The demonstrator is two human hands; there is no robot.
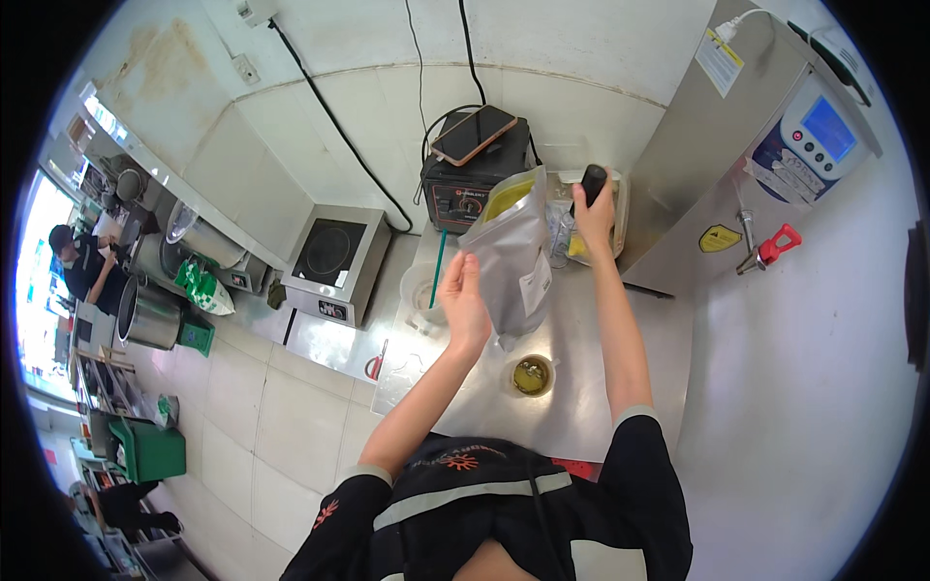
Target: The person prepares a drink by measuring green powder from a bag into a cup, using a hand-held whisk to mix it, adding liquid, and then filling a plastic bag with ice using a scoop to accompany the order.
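Observation:
My left hand grips the upper left edge of a silver foil pouch. The pouch tilts, its mouth spread at the top with a yellowish inside showing, and a white label is on its right side. In my right hand is a black handle; what it belongs to is hard to make out. That hand is over a clear plastic tub with something yellow in it. A cup of yellow-green liquid stands on the steel table, nearer to me than the pouch.
Behind the pouch is a black blender base with a smartphone on top. A clear jug holds a green stick. An induction cooker stands left, red-handled scissors nearer. At right is a steel dispenser with a red-handled tap.

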